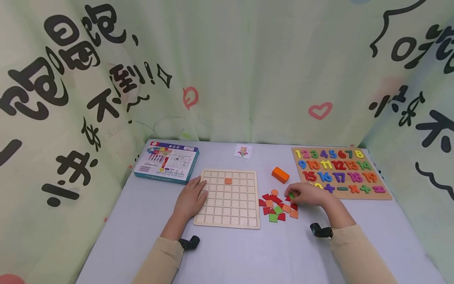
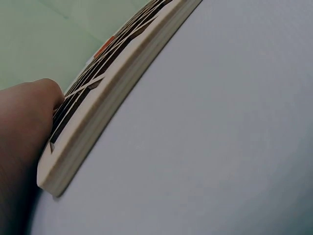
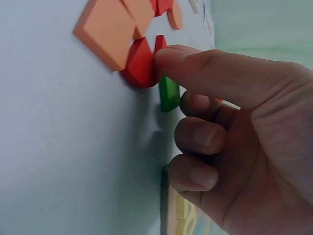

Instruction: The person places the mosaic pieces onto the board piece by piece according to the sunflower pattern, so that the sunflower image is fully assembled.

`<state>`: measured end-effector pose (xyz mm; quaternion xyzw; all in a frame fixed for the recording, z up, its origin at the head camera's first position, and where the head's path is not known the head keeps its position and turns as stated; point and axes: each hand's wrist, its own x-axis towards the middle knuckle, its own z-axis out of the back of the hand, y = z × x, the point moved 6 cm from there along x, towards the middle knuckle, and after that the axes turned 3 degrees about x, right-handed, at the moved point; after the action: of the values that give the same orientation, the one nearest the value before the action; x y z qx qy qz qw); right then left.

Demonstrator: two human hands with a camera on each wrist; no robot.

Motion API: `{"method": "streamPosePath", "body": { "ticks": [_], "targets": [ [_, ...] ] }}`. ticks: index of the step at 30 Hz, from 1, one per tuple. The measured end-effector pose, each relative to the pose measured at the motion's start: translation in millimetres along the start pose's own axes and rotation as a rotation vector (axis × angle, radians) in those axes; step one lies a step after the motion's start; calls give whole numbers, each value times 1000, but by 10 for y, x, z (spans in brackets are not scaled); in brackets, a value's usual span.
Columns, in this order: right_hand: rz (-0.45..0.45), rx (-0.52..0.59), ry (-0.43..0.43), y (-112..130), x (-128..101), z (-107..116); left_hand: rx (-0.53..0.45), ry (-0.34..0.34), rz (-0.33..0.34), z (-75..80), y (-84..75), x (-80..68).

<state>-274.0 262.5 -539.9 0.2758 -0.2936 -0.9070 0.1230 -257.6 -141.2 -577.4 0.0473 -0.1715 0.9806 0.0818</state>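
My left hand (image 1: 190, 199) lies on the left edge of a wooden grid board (image 1: 227, 226), its fingers extended; the left wrist view catches the thumb (image 2: 36, 95) against the board's rim (image 2: 93, 127). One orange square tile (image 1: 228, 181) sits in a cell near the board's top. Over the pile at the board's right, my right hand (image 1: 306, 194) pinches a green tile (image 3: 169, 94) between thumb and a mostly hidden index finger. Beneath and beside it lie red tiles (image 3: 140, 63) and orange tiles (image 3: 105, 32). Another green tile (image 1: 273, 217) lies at the pile's near side.
A flat game box (image 1: 166, 161) stands at the back left. A small pattern card (image 1: 242, 150) lies at the back. An orange block (image 1: 280, 174) is behind the pile, and a number puzzle board (image 1: 384, 193) occupies the right.
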Motion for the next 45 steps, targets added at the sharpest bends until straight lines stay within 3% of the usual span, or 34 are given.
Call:
{"method": "streamPosePath", "body": {
  "ticks": [12, 25, 45],
  "targets": [
    [-18, -23, -80, -60, 74, 14, 4, 18, 8, 5, 7, 5],
    [-41, -11, -94, -74, 91, -23, -5, 6, 6, 2, -1, 1],
    [10, -45, -135, 17, 111, -6, -5, 9, 13, -10, 19, 5]
  ]
}}
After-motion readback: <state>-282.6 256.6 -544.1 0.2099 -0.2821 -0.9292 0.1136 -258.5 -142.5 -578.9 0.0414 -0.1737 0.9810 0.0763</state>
